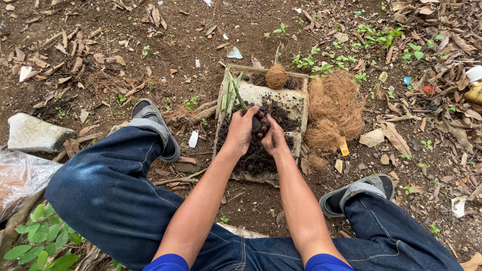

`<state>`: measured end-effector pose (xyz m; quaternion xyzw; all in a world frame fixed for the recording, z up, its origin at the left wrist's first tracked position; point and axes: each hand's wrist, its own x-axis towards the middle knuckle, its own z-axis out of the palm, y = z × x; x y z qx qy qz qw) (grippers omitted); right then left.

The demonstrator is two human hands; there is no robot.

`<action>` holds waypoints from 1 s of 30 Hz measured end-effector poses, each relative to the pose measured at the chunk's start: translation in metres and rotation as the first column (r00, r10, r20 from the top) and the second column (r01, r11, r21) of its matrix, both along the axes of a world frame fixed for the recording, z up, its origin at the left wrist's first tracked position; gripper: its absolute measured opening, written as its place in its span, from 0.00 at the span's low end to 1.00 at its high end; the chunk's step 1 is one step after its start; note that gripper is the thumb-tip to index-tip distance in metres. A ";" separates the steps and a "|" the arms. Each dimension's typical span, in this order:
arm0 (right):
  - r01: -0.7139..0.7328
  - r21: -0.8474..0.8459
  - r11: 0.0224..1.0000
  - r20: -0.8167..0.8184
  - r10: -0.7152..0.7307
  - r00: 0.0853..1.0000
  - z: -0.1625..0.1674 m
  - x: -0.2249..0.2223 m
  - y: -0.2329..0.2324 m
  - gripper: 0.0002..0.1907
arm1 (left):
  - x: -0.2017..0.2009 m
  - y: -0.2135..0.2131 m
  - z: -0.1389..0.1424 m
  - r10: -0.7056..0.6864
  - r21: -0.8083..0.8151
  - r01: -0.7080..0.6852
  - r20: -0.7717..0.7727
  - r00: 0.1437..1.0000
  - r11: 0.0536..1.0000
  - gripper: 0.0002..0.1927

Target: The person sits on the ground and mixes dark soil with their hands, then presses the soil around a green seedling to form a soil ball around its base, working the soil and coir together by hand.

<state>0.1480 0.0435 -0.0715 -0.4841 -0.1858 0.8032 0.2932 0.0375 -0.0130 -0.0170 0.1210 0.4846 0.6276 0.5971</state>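
Observation:
My left hand (242, 128) and my right hand (274, 138) meet over a flat grey tray (296, 103) on the ground. Together they press a dark ball of soil (257, 124) around the base of a small plant with long green leaves (234, 92) that stick up to the left. Loose dark soil (256, 155) covers much of the tray under my hands. A finished round ball wrapped in brown fibre (275, 77), with a green shoot, sits at the tray's far edge.
A heap of brown coconut fibre (335, 110) lies right of the tray. My knees in blue jeans and grey sandals (155, 120) flank the tray. A grey stone (35, 133) and a clear plastic bag (20, 175) are at the left. Dry leaves and small weeds cover the soil around.

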 end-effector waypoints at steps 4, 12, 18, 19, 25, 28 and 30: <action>-0.088 0.111 0.990 -0.069 0.096 0.993 -0.010 0.006 0.004 0.15 | 0.000 0.001 -0.003 0.011 0.038 -0.011 0.014 1.000 0.999 0.13; 0.084 -0.056 0.995 -0.303 -0.097 0.948 -0.011 0.007 -0.002 0.23 | 0.000 0.002 -0.009 0.008 -0.001 -0.008 -0.019 1.000 1.000 0.13; 0.182 -0.053 0.982 -0.234 -0.189 0.954 -0.005 0.007 -0.005 0.30 | 0.001 0.003 -0.011 0.029 0.029 -0.029 -0.006 1.000 0.999 0.12; 0.189 -0.057 0.980 -0.219 -0.197 0.956 -0.006 0.007 -0.004 0.30 | 0.001 0.003 -0.010 0.020 0.014 -0.020 -0.012 1.000 1.000 0.12; 0.099 0.010 0.995 -0.186 -0.096 0.978 -0.011 0.006 0.001 0.18 | 0.001 0.001 -0.006 0.006 -0.004 -0.006 -0.005 1.000 1.000 0.12; 0.058 0.029 0.998 -0.208 -0.050 0.977 -0.011 0.007 0.001 0.12 | 0.001 0.002 -0.007 0.006 -0.003 -0.006 -0.016 1.000 1.000 0.13; 0.080 0.046 0.996 -0.179 -0.071 0.981 -0.012 0.006 0.001 0.17 | 0.001 0.002 -0.009 0.008 -0.003 -0.008 -0.018 1.000 1.000 0.13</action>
